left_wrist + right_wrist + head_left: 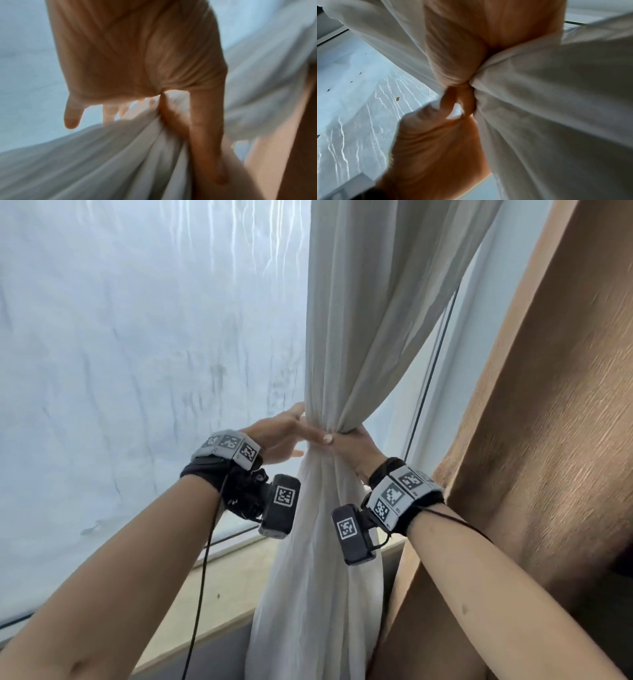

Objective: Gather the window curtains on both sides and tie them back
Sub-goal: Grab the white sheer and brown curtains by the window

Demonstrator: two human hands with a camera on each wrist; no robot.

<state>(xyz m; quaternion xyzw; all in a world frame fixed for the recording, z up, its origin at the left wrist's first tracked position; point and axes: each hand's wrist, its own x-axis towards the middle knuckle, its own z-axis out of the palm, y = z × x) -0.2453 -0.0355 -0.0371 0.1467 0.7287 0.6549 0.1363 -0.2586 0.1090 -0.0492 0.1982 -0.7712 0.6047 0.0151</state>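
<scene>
A white sheer curtain (342,354) hangs in front of the window, bunched into a narrow waist at mid-height. My left hand (294,429) reaches it from the left, thumb across the front and fingers passing behind, so the fabric sits pinched in the thumb's crook. In the left wrist view the left hand (137,60) has the curtain (102,162) gathered against the thumb. My right hand (356,446) grips the same waist from the right, fingers curled round it. In the right wrist view the right hand (462,47) squeezes the curtain (556,94). No tie-back is visible.
A heavy brown curtain (548,440) hangs close on the right, beside my right forearm. The streaked window pane (137,337) fills the left side, with a pale window sill (222,594) below it. A black cable runs down from my left wrist.
</scene>
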